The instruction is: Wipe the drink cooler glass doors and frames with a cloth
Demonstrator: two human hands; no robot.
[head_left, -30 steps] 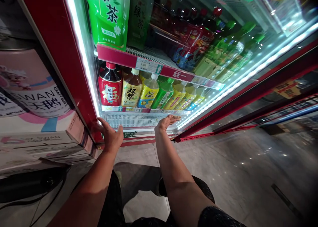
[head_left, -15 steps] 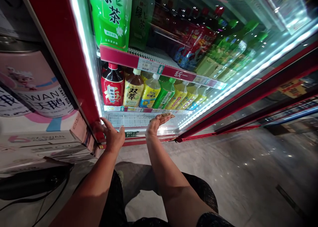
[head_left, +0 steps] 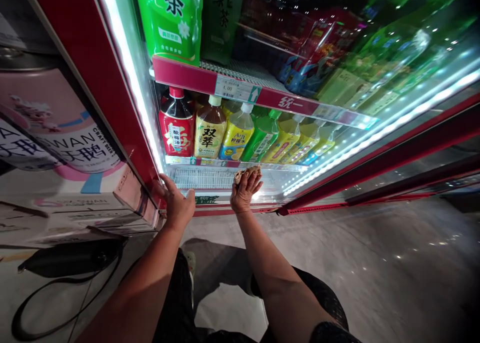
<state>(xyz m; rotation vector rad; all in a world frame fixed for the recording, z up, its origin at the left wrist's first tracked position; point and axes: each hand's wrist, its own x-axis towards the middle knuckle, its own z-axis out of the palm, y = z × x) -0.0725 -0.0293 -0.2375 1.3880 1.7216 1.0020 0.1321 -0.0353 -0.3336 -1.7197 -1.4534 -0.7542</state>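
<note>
My left hand [head_left: 179,206] is at the lower left corner of a lit drinks cooler, its fingers spread against the red frame [head_left: 144,170]. Under the palm of my right hand [head_left: 245,192] is a crumpled patterned cloth [head_left: 242,174], partly hidden by the fingers. That hand lies flat at the cooler's lower front, apparently against the glass, before a white wire shelf [head_left: 202,179]. Just above stands a row of bottles, among them a red-labelled one [head_left: 177,128], a yellow one [head_left: 235,133] and a green one [head_left: 261,139].
Large green tea bottles [head_left: 170,28] stand on the upper shelf behind a red price strip [head_left: 187,78]. To my left are stacked cartons [head_left: 93,183] with pictured cans and a black bag [head_left: 71,258] with a strap. Grey floor [head_left: 356,263] extends to the right.
My right hand has turned so its back faces me, and the cloth now shows above its fingers. My left hand stays at the frame. The view has shifted slightly closer to the cooler.
</note>
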